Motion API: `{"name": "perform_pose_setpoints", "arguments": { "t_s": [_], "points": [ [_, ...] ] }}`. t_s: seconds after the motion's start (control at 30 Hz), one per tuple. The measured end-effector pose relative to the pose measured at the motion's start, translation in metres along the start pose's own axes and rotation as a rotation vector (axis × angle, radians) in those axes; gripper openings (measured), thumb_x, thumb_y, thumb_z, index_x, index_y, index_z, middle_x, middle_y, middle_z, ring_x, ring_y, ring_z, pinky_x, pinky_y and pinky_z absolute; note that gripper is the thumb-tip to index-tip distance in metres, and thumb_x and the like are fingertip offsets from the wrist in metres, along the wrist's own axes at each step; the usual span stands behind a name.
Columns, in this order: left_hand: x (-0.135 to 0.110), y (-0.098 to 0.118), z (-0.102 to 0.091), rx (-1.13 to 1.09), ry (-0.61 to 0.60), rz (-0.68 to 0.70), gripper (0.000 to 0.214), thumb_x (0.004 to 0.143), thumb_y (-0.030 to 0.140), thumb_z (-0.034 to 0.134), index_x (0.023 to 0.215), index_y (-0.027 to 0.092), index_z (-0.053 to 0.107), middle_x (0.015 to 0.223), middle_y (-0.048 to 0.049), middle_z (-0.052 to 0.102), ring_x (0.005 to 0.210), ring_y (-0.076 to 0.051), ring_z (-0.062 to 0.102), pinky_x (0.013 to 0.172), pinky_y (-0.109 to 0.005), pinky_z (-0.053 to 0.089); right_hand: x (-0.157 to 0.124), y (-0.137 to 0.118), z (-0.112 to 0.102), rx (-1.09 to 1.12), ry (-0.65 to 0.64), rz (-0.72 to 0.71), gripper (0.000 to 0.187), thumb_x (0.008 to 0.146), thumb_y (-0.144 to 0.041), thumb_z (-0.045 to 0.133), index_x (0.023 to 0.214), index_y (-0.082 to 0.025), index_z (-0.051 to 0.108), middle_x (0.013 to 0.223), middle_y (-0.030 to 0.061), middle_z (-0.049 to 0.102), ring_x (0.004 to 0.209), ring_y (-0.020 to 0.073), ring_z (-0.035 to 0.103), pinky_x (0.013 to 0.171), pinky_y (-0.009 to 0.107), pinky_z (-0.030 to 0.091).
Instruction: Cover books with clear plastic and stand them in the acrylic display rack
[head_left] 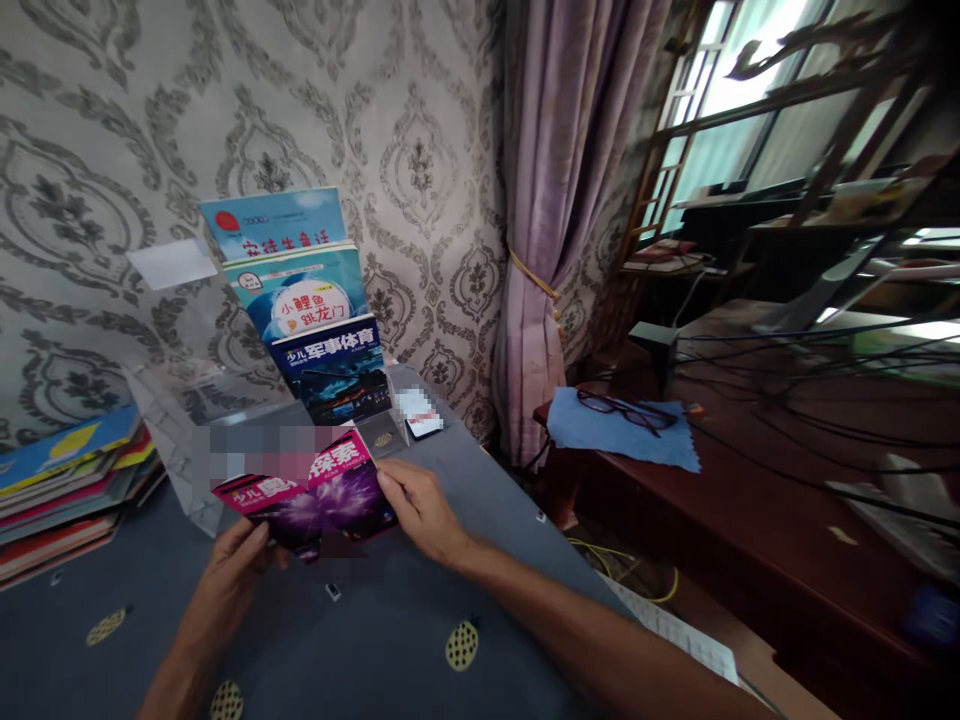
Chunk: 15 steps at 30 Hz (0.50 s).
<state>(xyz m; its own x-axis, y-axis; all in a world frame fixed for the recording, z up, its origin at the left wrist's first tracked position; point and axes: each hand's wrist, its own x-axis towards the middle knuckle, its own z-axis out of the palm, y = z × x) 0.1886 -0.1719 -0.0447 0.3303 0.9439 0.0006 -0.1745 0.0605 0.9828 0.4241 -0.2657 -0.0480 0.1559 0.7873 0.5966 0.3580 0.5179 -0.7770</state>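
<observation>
A magenta and purple children's book [349, 500] is held up and tilted between my two hands, above the grey tablecloth. My left hand [241, 560] grips its lower left corner, thumb on the cover and fingers behind. At the right edge, my right hand [421, 508] pinches the book with its thumb in front. Just behind it stands a clear acrylic book rack [176, 440] with a dark blue book [341, 375], a teal book [311, 295] and a light blue book [274, 222] leaning in steps. Part of the magenta cover is blurred out.
A stack of books [67, 490] lies left of the rack. A phone [421, 412] sits on the right by the table edge. Glasses [622, 408] rest on a blue cloth [570, 430] on a dark red desk [750, 500] with cables. The patterned wall [427, 120] rises behind.
</observation>
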Motion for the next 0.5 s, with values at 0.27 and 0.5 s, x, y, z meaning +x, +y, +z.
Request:
{"name": "perform_pose_setpoints", "arguments": {
  "t_s": [0.27, 0.5],
  "points": [
    [-0.002, -0.009, 0.004, 0.012, -0.085, 0.07, 0.029, 0.056, 0.04, 0.086, 0.067, 0.017, 0.072, 0.058, -0.0015, 0.064, 0.048, -0.015, 0.054, 0.049, -0.027, 0.047, -0.004, 0.008, 0.003, -0.136, 0.084, -0.036, 0.036, 0.105, -0.03, 0.035, 0.112, -0.021, 0.069, 0.1, 0.0075, 0.073, 0.09, 0.0208, 0.066, 0.085, 0.032, 0.05],
    [0.0, -0.014, 0.003, 0.023, -0.092, 0.142, 0.031, 0.061, 0.045, 0.084, 0.071, 0.017, 0.074, 0.062, -0.002, 0.064, 0.056, -0.015, 0.054, 0.054, -0.026, 0.047, -0.008, 0.012, 0.005, -0.222, 0.148, -0.083, 0.035, 0.104, -0.026, 0.036, 0.114, -0.022, 0.069, 0.105, 0.0089, 0.074, 0.092, 0.0217, 0.068, 0.086, 0.034, 0.053]
  ]
}}
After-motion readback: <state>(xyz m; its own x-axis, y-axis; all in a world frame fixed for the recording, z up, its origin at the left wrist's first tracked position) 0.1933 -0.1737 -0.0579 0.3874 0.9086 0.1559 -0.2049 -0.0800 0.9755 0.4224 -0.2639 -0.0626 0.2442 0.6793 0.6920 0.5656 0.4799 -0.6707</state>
